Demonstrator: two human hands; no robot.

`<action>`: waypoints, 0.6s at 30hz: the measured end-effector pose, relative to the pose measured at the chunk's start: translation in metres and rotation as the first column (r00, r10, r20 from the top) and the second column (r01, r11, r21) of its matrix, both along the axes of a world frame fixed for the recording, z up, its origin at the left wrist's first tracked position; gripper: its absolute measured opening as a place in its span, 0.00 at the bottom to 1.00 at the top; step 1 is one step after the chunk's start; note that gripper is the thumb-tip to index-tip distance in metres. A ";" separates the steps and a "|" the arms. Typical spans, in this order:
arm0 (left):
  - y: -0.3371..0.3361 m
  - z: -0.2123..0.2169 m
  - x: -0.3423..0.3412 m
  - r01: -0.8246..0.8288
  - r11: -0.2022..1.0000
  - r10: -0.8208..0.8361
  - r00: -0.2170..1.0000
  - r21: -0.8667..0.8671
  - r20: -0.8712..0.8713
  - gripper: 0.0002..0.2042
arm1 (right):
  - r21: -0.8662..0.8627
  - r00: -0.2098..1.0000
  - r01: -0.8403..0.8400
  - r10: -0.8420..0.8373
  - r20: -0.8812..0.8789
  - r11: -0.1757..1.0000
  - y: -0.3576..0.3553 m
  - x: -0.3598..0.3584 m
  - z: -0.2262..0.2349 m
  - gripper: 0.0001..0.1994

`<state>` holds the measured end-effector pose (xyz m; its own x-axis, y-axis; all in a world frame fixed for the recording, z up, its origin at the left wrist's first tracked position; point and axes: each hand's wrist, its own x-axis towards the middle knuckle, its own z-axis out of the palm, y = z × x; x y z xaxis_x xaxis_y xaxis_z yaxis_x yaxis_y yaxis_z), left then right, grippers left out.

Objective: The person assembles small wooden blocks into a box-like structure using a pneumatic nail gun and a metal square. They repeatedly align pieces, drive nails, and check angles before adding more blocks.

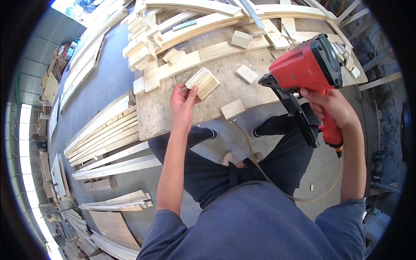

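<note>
My left hand [183, 104] grips a small stack of wooden blocks [204, 83], thumb on the near side, above the front part of the workbench [167, 115]. My right hand [329, 106] is wrapped round the handle of a red and black pneumatic nail gun [299, 65], held up over the bench's right side with its nose pointing left. An air hose [320, 197] runs from the bottom of its handle and loops across my lap. Between the two hands lie a loose wood block [246, 74] and another block [233, 109] at the bench's front edge.
Long boards [208, 54] and a metal ruler [252, 14] lie across the back of the bench. Stacked planks [141, 54] stand at its left end. More long timber strips [108, 130] rest on the left. Small offcuts [346, 56] lie at the bench's right end.
</note>
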<state>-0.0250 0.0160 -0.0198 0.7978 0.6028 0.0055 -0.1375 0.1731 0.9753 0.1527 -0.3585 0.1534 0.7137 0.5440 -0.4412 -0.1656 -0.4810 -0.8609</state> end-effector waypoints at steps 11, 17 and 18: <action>0.018 -0.027 0.011 0.140 0.875 0.016 0.948 0.463 -0.317 0.31 | -0.040 0.997 0.081 -0.080 0.011 0.996 -0.007 -0.001 -0.024 0.18; 0.010 -0.011 0.009 0.131 0.725 0.127 0.940 0.676 -0.318 0.37 | -0.069 0.993 0.118 -0.118 0.012 0.991 -0.013 -0.003 -0.031 0.16; 0.009 -0.013 0.009 0.109 0.679 0.159 0.944 0.726 -0.290 0.36 | -0.073 0.993 0.120 -0.119 0.015 0.990 -0.014 -0.005 -0.031 0.16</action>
<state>-0.0164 0.0252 -0.0323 0.8201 0.5324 0.2098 0.1940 -0.6035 0.7734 0.1477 -0.3724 0.1224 0.7767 0.4209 -0.4685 -0.2165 -0.5202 -0.8262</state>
